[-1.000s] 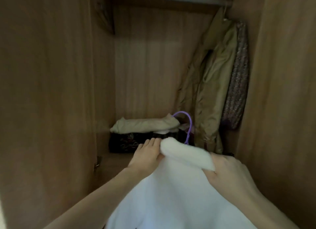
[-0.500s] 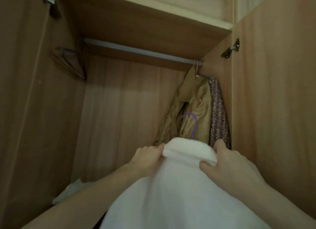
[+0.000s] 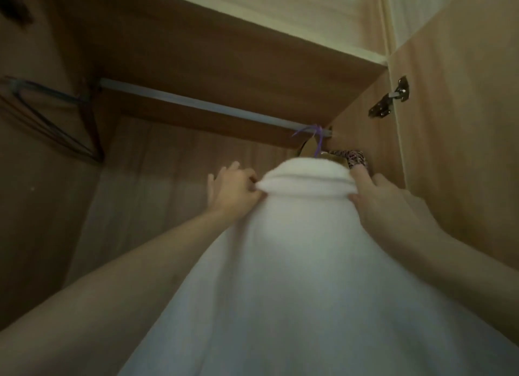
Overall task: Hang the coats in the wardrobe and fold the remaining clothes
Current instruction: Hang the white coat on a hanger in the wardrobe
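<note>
Both hands, left hand (image 3: 234, 188) and right hand (image 3: 384, 204), grip the white coat (image 3: 295, 263) collar between them, beneath the rail (image 3: 196, 105)

Probably a home bedroom, wooden wardrobe (image 3: 224, 52), clothes rail (image 3: 210, 105), hung garments (image 3: 355, 157)

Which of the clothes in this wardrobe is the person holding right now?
The white coat, gripped at its collar by both the left hand and the right hand. The patterned garment hangs untouched behind it.
</note>
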